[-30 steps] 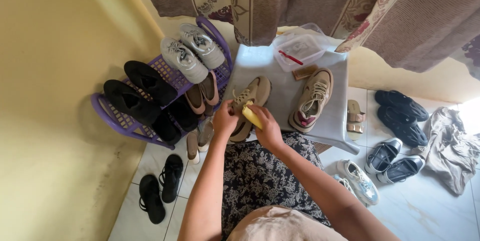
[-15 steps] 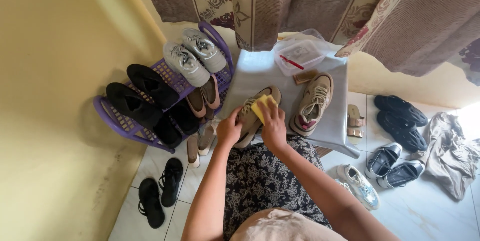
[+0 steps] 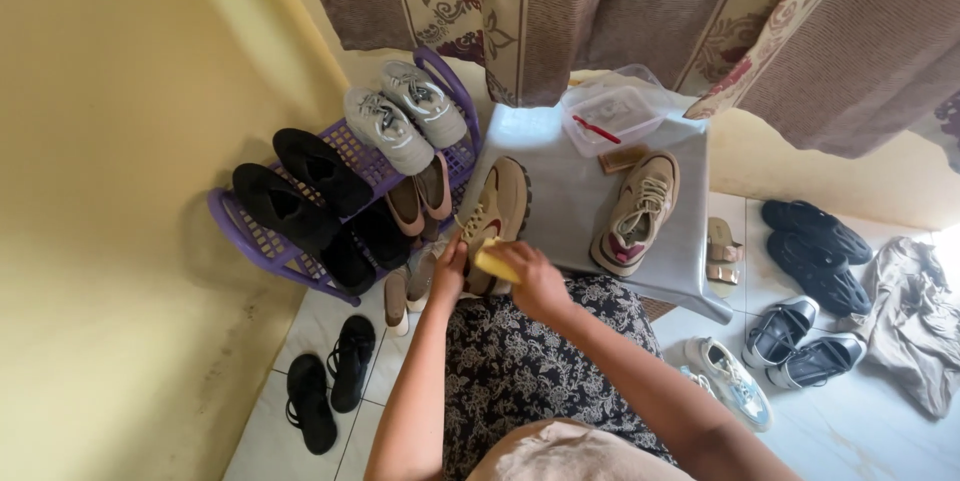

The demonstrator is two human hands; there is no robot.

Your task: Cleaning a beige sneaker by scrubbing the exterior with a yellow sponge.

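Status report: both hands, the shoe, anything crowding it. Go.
Left hand steadies the tan sneaker on the grey table. Right hand holds a yellow sponge against it. Second sneaker lies apart; nothing in the way.

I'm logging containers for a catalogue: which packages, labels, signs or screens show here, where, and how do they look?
Plastic box: far end of the grey table, under the curtain; clear, rectangular, lidded, something red inside.
No labels, signs or screens visible.

A matt tan sneaker point(image 3: 497, 211) (cloth-like upper) lies beside a slatted purple plastic rack point(image 3: 262, 241).
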